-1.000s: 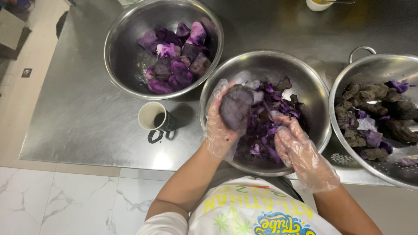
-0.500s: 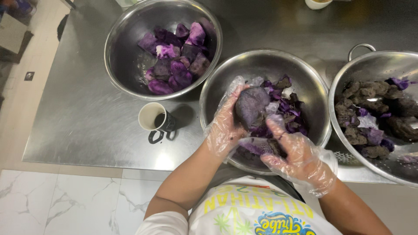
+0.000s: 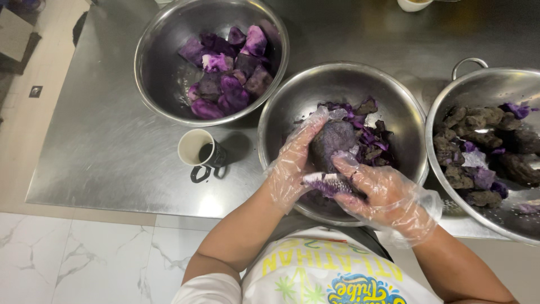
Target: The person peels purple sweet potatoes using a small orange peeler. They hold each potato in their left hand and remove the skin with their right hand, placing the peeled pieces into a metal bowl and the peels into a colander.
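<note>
A steel worktop carries three metal bowls, and the middle bowl serves as the landmark: up and to its left a bowl of peeled purple chunks, to its right a colander of unpeeled roots, just left a small cup. Over the middle bowl, so that peelings drop in, the gloved left hand wraps the dark root, steadying it. The gloved right hand pinches a strip of purple peel.

You wear thin, clear, crinkled plastic gloves on your left hand and right hand, bare forearms, and a white short-sleeved T-shirt with yellow-green and blue lettering.
</note>
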